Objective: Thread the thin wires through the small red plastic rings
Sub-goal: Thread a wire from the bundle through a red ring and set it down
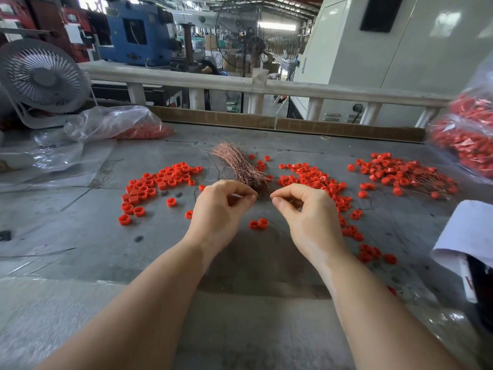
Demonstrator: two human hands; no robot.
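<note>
Left hand (pixel 222 206) and right hand (pixel 306 209) raised close together, fingertips pinched.

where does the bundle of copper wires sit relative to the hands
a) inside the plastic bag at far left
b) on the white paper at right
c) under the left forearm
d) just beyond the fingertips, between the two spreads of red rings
d: the bundle of copper wires fans out on the grey table just past the left hand and right hand, with loose red rings on either side.

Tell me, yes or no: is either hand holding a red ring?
No: the left hand and right hand pinch near the wire bundle, no ring between their fingers.
</note>
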